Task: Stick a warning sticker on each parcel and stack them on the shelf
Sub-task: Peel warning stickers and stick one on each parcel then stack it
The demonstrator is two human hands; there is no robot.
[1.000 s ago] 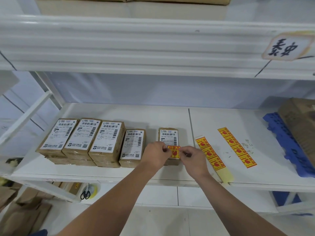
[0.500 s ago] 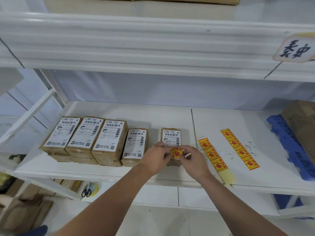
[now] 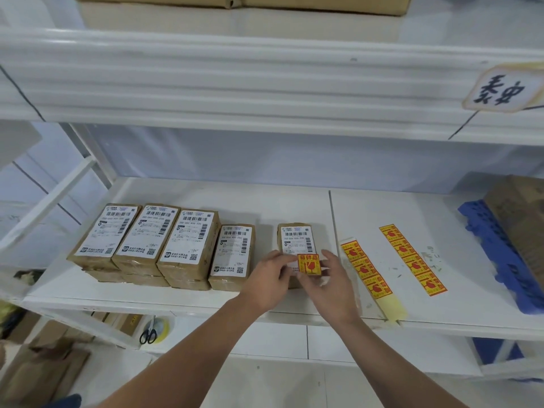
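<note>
A small brown parcel (image 3: 295, 234) with a white shipping label lies alone on the white shelf (image 3: 265, 201). A yellow and red warning sticker (image 3: 308, 264) lies flat on its near end. My left hand (image 3: 266, 279) touches the parcel top just left of the sticker, thumb at the sticker's edge. My right hand (image 3: 334, 287) sits at the parcel's near right corner, thumb under the sticker's lower edge and forefinger along its right side. Two strips of the same stickers (image 3: 365, 267) (image 3: 412, 259) lie on the shelf to the right.
Left of the small parcel stand a single parcel (image 3: 234, 248) and three two-high stacks of larger parcels (image 3: 150, 231). A blue plastic pallet (image 3: 494, 248) with a cardboard box (image 3: 518, 213) fills the right end. Scissors (image 3: 148, 334) lie on the lower shelf. An upper shelf beam hangs overhead.
The sticker, pinched between both hands over the parcel before, now lies flat on its near end. Both hands have spread slightly apart to its sides.
</note>
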